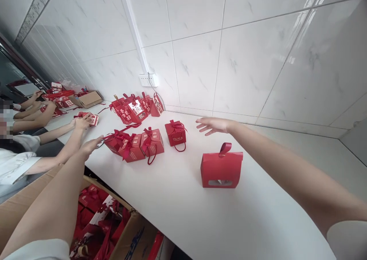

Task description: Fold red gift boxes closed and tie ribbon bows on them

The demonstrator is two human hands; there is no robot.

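Observation:
My right hand (213,125) is stretched out over the white table, fingers spread and holding nothing. Left of it stands a small red gift box (176,133) with a ribbon bow and a cord handle. A larger red gift box (221,171) with a ribbon loop on top and a small window stands nearer to me. My left hand (92,146) reaches out flat at the table's left edge, fingers extended. Close to its fingertips is a row of red gift boxes (133,147) with bows; whether it touches them I cannot tell.
Red bags and boxes (134,109) cluster by the tiled wall, below a socket (148,80). An open carton (137,233) of red packaging stands below the table edge. At left, co-workers' hands (83,121) handle red boxes, near a brown cardboard box (90,99).

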